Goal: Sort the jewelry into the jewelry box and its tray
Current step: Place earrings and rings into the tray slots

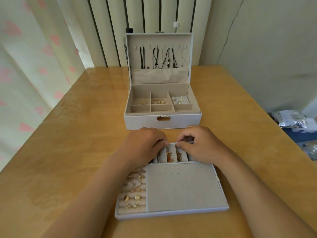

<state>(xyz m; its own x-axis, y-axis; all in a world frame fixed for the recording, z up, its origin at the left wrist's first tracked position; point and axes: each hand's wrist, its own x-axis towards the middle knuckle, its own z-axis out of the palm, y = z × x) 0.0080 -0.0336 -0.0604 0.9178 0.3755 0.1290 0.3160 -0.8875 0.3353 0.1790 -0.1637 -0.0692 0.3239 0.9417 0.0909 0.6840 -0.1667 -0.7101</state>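
Wooden table (68, 152); jewelry box (162, 121) stands open at frame centre, with the tray (171, 214) below it and rings (135, 191) seated at lower left.

Step, as we judge it: filling the tray's far row of small compartments (171, 155).

Left hand (144, 143) and right hand (200, 143) are curled, fingertips (179, 143) pinched at the tray's far rim. We cannot tell whether a fine piece sits between them.

Next move likely needs a light, precise drop into one slot, clear of the pieces already there.

one jewelry box (162, 122), one tray (171, 213), six compartments (161, 108) in the box, three with stuff in, one worktop (77, 134)
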